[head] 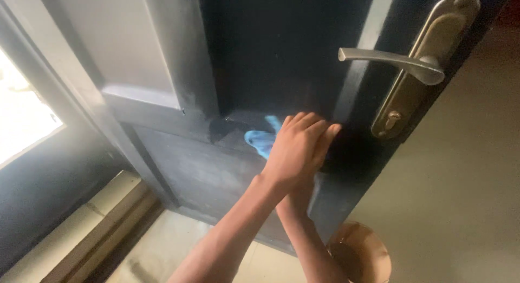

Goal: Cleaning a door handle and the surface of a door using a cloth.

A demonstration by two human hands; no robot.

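Head view: only one I get, looking down at a dark door (281, 50), my two arms crossing in front of it.
Cloth: blue cloth (262, 139), on the door's middle rail just left of my hands, mostly hidden under them.
Left hand: left hand (298, 147), on top, fingers together and curled flat over the cloth, pressing it to the door.
Right hand: right hand (325, 153), almost fully hidden under the left one; I cannot tell whether it grips the cloth or just leans on the door.
Cloth handling: I judge it soft, light, limp; it will bunch and slide on paint, so a flat palm over the middle holds it better than a pinch at a corner.
Door handling: stiff, heavy, painted surface, dusty grey streaks on the lower panel; looks smooth, likely slippery under cloth.
Handle: lever handle (401, 61), brass-coloured, on a long plate up right, well apart from my hands, untouched.
Keyhole: at the plate's lower end, nothing in it that I can see.
Bowl: brown round bowl (360, 253), on the floor by the door's edge, below my arms.
Window: bright window (21, 120) at far left.
Packages, labels, signs: none visible.
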